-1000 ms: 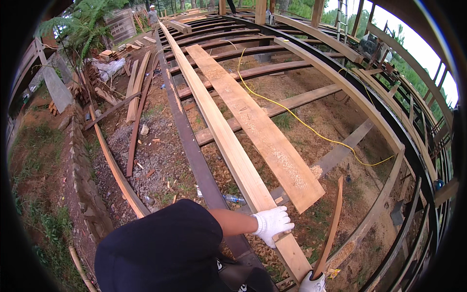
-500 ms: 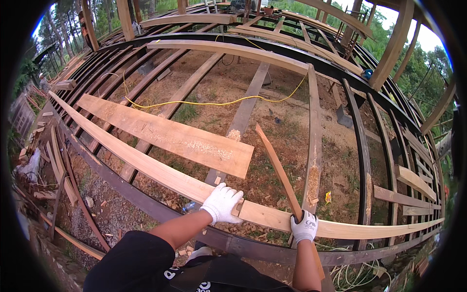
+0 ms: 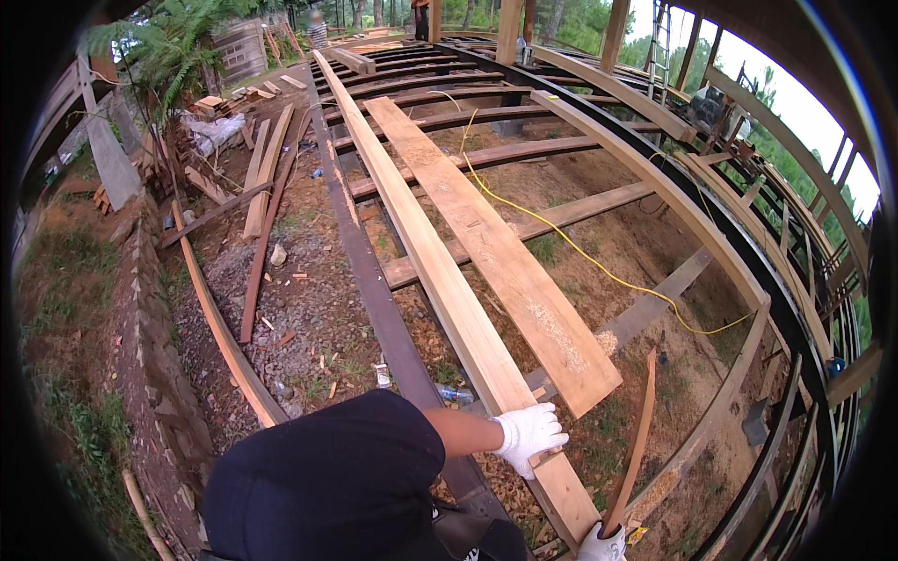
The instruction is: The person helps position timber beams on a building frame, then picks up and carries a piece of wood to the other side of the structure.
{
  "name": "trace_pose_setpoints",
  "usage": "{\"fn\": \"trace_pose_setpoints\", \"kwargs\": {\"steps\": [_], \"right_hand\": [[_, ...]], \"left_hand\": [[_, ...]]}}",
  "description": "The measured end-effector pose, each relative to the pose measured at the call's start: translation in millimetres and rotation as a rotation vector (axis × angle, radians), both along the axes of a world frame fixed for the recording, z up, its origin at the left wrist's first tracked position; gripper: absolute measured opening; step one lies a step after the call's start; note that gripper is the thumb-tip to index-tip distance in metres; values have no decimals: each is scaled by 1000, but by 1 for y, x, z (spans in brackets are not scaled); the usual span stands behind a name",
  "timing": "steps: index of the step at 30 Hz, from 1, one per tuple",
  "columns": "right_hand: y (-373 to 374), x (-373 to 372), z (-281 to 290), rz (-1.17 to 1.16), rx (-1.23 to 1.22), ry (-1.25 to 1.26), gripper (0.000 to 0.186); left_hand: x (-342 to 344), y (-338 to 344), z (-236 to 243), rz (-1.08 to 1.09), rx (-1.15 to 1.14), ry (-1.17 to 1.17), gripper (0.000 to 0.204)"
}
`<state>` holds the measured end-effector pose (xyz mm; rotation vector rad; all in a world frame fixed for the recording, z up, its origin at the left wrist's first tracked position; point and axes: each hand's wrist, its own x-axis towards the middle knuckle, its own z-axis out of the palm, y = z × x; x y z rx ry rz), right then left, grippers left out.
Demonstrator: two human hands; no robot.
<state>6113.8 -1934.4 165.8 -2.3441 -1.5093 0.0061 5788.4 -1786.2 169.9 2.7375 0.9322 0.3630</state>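
Observation:
A long pale wooden beam (image 3: 440,271) runs from near my body away to the far left. My left hand (image 3: 529,438), in a white glove, lies across it, closed on a small wooden block (image 3: 545,457) between thumb and fingers on the beam's top. At the lower edge, my right hand (image 3: 601,545), also gloved, is partly cut off by the frame. Its fingers are closed round a narrow wooden strip (image 3: 637,439) that sticks up at a tilt beside the beam. A wide board (image 3: 496,252) with wood shavings lies to the right of the beam.
Dark joists (image 3: 430,123) form an open floor frame over bare soil. A yellow cord (image 3: 580,251) crosses them. Along the left runs a dark edge beam (image 3: 369,271), with loose planks (image 3: 268,173) and gravel beyond. A person (image 3: 317,31) stands far off.
The view has swung left, showing more ground on that side. Both hands keep their holds on the block and the strip; the right hand now sits at the lower edge.

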Motion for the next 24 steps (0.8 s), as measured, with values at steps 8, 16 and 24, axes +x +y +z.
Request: {"fn": "trace_pose_setpoints", "kwargs": {"steps": [8,16,24], "right_hand": [[0,6,-3,3,-1,-49,42],[-1,8,-9,12,66,-47,42],[0,2,-2,9,47,-84,44]], "left_hand": [[5,3,-1,-14,-11,1,96],[5,3,-4,-15,-13,-12,92],[3,3,-2,-22,-27,-17,94]]}}
